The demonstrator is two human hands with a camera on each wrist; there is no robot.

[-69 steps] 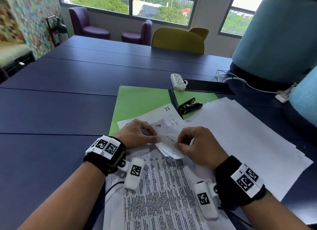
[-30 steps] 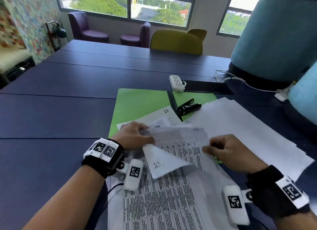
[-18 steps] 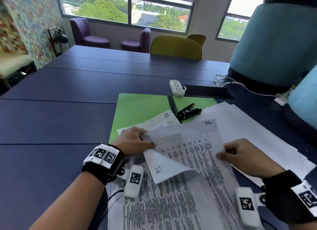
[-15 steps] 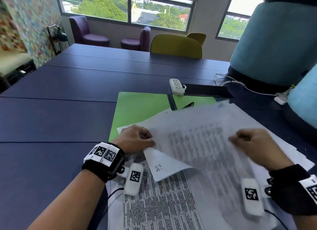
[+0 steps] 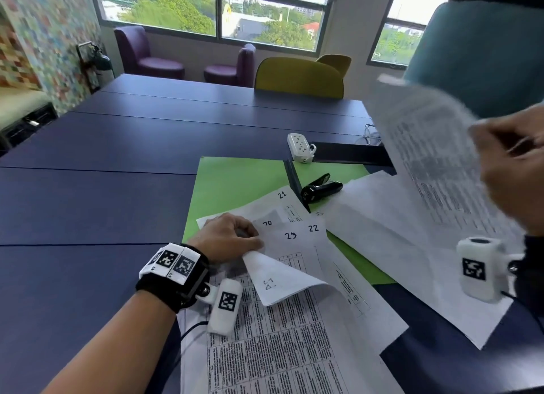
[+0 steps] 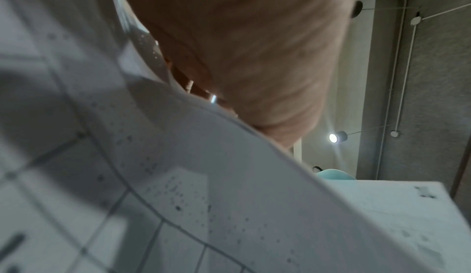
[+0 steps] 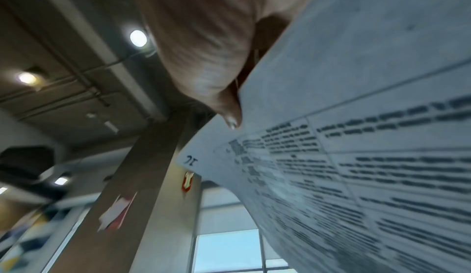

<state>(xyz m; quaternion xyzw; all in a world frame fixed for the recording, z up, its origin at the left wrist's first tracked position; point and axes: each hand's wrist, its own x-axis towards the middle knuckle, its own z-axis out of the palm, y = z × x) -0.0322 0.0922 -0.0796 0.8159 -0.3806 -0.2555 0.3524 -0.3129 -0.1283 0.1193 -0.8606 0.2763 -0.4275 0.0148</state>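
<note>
A stack of printed, hand-numbered sheets (image 5: 297, 276) lies on a green folder (image 5: 235, 184) on the blue table. My left hand (image 5: 229, 237) rests on the stack's top left corner and pinches the folded-over corner of one sheet (image 5: 276, 279). My right hand (image 5: 512, 170) is raised at the far right and pinches one printed sheet (image 5: 426, 146) held up in the air, blurred. In the right wrist view the thumb (image 7: 203, 55) presses on that sheet (image 7: 356, 136). The left wrist view is filled by the palm (image 6: 242, 45) and paper (image 6: 178, 176).
A black stapler (image 5: 321, 190) lies on the folder beside the papers. More white sheets (image 5: 397, 231) are spread to the right. A white power strip (image 5: 300, 146) and a black flat object (image 5: 350, 155) lie farther back. Chairs stand around the table; a teal chair back (image 5: 485, 49) rises at right.
My right hand has pulled one printed sheet off the stack, swung it right and lifted it high. The left hand stayed on the stack's corner, holding the folded sheet.
</note>
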